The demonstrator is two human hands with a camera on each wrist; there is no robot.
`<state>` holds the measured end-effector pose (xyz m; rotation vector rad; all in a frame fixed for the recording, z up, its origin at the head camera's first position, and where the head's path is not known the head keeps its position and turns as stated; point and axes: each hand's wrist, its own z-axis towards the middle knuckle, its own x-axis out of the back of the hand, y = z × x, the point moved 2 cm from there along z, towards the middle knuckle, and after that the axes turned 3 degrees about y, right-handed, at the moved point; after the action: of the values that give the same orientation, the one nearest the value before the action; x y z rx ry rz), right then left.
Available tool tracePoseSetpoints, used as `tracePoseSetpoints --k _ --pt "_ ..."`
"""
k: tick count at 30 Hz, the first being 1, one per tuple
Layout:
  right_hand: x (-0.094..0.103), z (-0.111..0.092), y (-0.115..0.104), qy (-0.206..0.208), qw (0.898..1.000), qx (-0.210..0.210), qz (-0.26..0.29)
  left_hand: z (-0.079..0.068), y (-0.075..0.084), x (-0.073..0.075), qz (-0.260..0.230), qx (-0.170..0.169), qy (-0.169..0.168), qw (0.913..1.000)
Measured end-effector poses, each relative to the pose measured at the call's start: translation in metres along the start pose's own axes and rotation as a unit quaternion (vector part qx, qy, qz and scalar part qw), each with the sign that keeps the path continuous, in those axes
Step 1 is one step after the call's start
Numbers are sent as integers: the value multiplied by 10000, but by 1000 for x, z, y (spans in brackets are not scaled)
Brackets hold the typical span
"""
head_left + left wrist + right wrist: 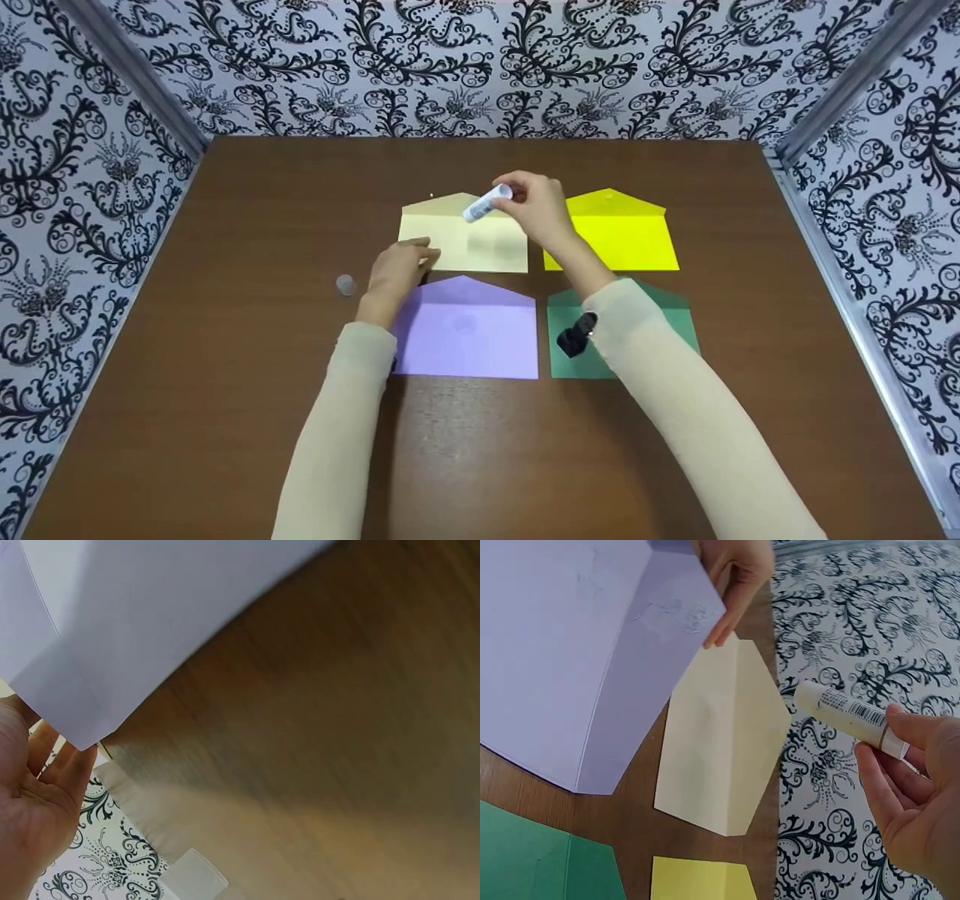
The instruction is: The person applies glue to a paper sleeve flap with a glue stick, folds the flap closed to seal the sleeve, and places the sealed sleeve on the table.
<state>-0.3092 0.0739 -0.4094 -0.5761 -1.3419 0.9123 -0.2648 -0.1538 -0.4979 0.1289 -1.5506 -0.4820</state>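
Note:
My right hand (541, 214) pinches a white glue stick (486, 203) between thumb and fingers, tilted above the flap of the cream envelope (450, 238). A printed label and barcode show on the glue stick (847, 712) in the right wrist view. My left hand (396, 271) rests its fingers at the lower left corner of the cream envelope, with nothing gripped. Just below lies the purple envelope (465, 337), its flap spread upward. Whitish smears mark that purple flap (676, 619) in the right wrist view.
A yellow envelope (615, 244) lies at right, flap up. Beneath my right forearm is a green envelope (568, 311), partly covered. A small translucent cap (346, 284) sits on the brown table (270, 217) left of my left hand. Patterned walls (480, 67) enclose the table.

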Motion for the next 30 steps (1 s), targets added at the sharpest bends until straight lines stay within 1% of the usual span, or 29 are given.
tracePoseSetpoints --k 3,7,10,13,17,20,23,27,30 --pt "-10 2 0 -226 9989 139 -377 2 0 -1 59 52 -32 10000" --pt "-22 6 1 -460 9946 241 -899 5 0 -2 99 87 -41 9999" --pt "-30 10 3 -566 9886 358 -1346 6 1 -4 142 95 -32 9998" --pt "-37 13 5 -628 9802 569 -1790 5 0 -5 95 -7 21 10000" --pt "-47 16 7 -807 9698 777 -2165 3 -3 -3 173 25 43 9998" --pt "-52 18 8 -964 9642 874 -2311 3 -3 -2 307 159 -54 9994" --pt "-55 19 11 -1148 9592 962 -2400 3 -2 -2 375 137 -113 9991" --pt "-57 19 15 -1399 9566 949 -2374 3 0 -2 368 119 -121 9992" --pt "-58 20 16 -1429 9580 905 -2314 2 0 -1 291 155 -102 9994"
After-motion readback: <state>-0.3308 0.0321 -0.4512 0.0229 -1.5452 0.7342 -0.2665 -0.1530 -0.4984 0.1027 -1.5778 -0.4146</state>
